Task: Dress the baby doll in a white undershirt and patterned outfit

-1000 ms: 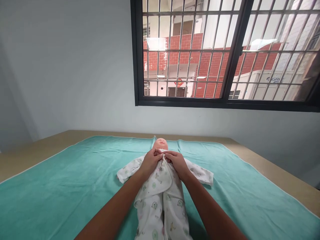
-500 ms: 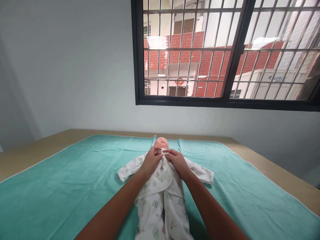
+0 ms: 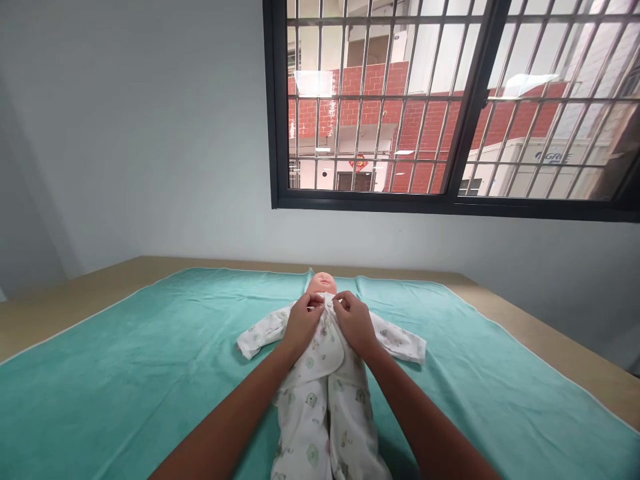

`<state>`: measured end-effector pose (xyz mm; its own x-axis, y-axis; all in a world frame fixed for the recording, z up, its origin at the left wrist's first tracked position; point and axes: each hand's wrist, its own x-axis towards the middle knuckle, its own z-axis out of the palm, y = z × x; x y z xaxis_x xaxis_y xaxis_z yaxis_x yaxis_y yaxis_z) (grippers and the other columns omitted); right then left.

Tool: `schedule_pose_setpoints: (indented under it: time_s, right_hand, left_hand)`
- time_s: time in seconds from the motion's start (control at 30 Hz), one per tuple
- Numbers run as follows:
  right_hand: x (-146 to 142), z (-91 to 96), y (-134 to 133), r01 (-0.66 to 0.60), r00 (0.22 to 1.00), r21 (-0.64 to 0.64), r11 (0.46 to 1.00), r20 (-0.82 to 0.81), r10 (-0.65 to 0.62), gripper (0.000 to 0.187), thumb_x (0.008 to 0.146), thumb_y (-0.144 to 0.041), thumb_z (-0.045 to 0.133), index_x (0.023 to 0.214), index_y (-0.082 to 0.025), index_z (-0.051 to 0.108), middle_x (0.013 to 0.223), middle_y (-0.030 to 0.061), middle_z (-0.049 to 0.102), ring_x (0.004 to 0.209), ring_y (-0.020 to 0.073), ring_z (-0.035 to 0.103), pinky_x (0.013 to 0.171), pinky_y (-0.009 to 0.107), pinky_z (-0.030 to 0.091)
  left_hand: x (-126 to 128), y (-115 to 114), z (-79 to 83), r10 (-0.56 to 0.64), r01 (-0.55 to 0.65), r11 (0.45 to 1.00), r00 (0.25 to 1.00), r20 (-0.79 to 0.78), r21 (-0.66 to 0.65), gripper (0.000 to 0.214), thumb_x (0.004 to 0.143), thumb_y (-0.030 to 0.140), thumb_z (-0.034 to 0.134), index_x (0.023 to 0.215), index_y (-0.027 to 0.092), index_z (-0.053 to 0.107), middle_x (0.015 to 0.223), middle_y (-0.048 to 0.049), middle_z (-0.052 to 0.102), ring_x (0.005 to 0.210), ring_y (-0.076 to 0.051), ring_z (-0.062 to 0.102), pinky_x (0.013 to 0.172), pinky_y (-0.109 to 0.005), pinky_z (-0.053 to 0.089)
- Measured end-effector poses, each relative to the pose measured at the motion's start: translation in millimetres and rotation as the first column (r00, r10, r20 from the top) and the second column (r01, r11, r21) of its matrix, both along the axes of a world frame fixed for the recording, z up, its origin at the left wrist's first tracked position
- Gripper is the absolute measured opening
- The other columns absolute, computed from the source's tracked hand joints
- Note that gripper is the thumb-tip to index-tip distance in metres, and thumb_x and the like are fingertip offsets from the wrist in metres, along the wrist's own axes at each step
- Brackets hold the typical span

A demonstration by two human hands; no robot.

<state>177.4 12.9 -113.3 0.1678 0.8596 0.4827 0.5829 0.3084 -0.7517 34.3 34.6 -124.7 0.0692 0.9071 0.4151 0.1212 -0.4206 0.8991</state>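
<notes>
A baby doll [image 3: 321,283] lies on its back with its head toward the wall. It wears a white baby shirt [image 3: 320,351] with small printed figures, sleeves spread to both sides, and matching pants [image 3: 345,427]. At the neckline, my left hand [image 3: 306,320] pinches the shirt's edge with thumb and forefinger. My right hand [image 3: 354,320] is closed too, fingertips pinching the shirt front just right of the collar. A narrow strip of the shirt front shows between the hands. What lies right under the fingertips is too small to make out.
A teal cloth [image 3: 150,360] is spread over a wooden table [image 3: 565,353], with slight creases. The table's back edge meets a pale wall [image 3: 175,147]. Above is a dark-framed window [image 3: 360,202] with metal bars.
My right hand has shifted slightly right, away from my left, and its fingers have curled in more. More of the collar shows between them. My left hand has stayed nearly in place.
</notes>
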Motion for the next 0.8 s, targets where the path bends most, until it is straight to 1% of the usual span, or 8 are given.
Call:
schedule_pose_setpoints:
  time_s: [0.13, 0.2, 0.27, 0.43, 0.53, 0.67, 0.73, 0.8]
  right_hand:
    - [1, 5.2, -16, -0.035, 0.981, -0.100, 0.994, 0.186, 0.053, 0.013, 0.079, -0.033, 0.053, 0.072, -0.023, 0.056, 0.063, -0.0023, 0.060, 0.061, 0.0149, 0.050, 0.057, 0.026, 0.031]
    - [2, 3.9, -28, -0.025, 0.967, -0.129, 0.991, 0.250, 0.057, 0.008, 0.080, -0.031, 0.053, 0.078, -0.023, 0.056, 0.065, -0.0027, 0.060, 0.061, 0.0146, 0.051, 0.057, 0.026, 0.029]
    - [1, 2.2, -39, -0.001, 0.950, -0.147, 0.989, 0.310, 0.047, 0.010, 0.081, -0.033, 0.054, 0.085, -0.024, 0.056, 0.068, -0.0025, 0.061, 0.062, 0.0147, 0.052, 0.057, 0.026, 0.028]
    - [-12, 0.8, -54, 0.147, 0.877, -0.136, 0.980, 0.476, -0.066, 0.017, 0.085, -0.038, 0.053, 0.090, -0.022, 0.055, 0.082, 0.0036, 0.063, 0.066, 0.0172, 0.054, 0.055, 0.028, 0.022]
    - [-19, -1.9, -52, 0.192, 0.841, -0.096, 0.977, 0.530, -0.113, 0.020, 0.088, -0.040, 0.049, 0.087, -0.021, 0.055, 0.084, 0.0062, 0.064, 0.069, 0.0191, 0.056, 0.056, 0.030, 0.019]
    - [-19, -4.2, -47, 0.207, 0.846, -0.062, 0.976, 0.512, -0.147, 0.015, 0.084, -0.030, 0.049, 0.075, -0.020, 0.055, 0.078, 0.0058, 0.063, 0.065, 0.0174, 0.052, 0.057, 0.031, 0.017]
    - [-13, -1.8, -43, 0.151, 0.912, -0.103, 0.983, 0.399, -0.098, 0.015, 0.079, -0.024, 0.051, 0.065, -0.020, 0.052, 0.070, 0.0045, 0.060, 0.063, 0.0160, 0.048, 0.057, 0.031, 0.018]
    - [-5, 2.3, -38, 0.040, 0.973, -0.178, 0.983, 0.232, 0.003, 0.019, 0.075, -0.022, 0.051, 0.056, -0.019, 0.048, 0.062, 0.0026, 0.056, 0.062, 0.0148, 0.045, 0.057, 0.029, 0.021]
  left_hand:
    - [-2, -21, -0.9, 0.005, 0.004, 0.995, 0.996, -0.085, 0.102, 0.011, 0.083, 0.025, 0.054, 0.088, 0.022, 0.063, 0.093, -0.0022, 0.065, 0.090, -0.018, 0.060, 0.084, -0.032, 0.046]
    - [-5, -30, -5.2, 0.005, 0.029, 0.980, 0.986, -0.166, 0.199, 0.010, 0.084, 0.024, 0.055, 0.087, 0.022, 0.064, 0.099, -0.0032, 0.064, 0.098, -0.019, 0.058, 0.092, -0.034, 0.044]
    - [-8, -35, -10.2, 0.014, 0.041, 0.968, 0.976, -0.215, 0.249, 0.008, 0.083, 0.023, 0.057, 0.086, 0.022, 0.064, 0.108, -0.0047, 0.061, 0.109, -0.021, 0.055, 0.100, -0.036, 0.040]
    - [-15, -38, -16.4, -0.009, 0.053, 0.976, 0.978, -0.208, 0.209, 0.008, 0.084, 0.021, 0.056, 0.080, 0.021, 0.063, 0.115, -0.0057, 0.057, 0.115, -0.021, 0.051, 0.105, -0.038, 0.036]
    - [-18, -38, -17.2, -0.039, 0.078, 0.974, 0.982, -0.183, 0.213, 0.013, 0.086, 0.020, 0.051, 0.085, 0.022, 0.063, 0.116, -0.0057, 0.057, 0.115, -0.020, 0.052, 0.104, -0.037, 0.038]
    - [-20, -40, -18.2, -0.029, 0.079, 0.969, 0.977, -0.211, 0.235, 0.013, 0.087, 0.020, 0.051, 0.091, 0.022, 0.064, 0.116, -0.0060, 0.057, 0.115, -0.020, 0.051, 0.104, -0.037, 0.037]
    - [-20, -42, -18.1, -0.009, 0.060, 0.972, 0.975, -0.220, 0.228, 0.008, 0.085, 0.021, 0.055, 0.087, 0.021, 0.063, 0.116, -0.0061, 0.057, 0.115, -0.021, 0.051, 0.104, -0.038, 0.037]
    - [-20, -43, -16.6, 0.000, 0.047, 0.975, 0.977, -0.213, 0.216, 0.005, 0.084, 0.023, 0.057, 0.083, 0.021, 0.062, 0.115, -0.0058, 0.058, 0.114, -0.022, 0.051, 0.103, -0.038, 0.037]
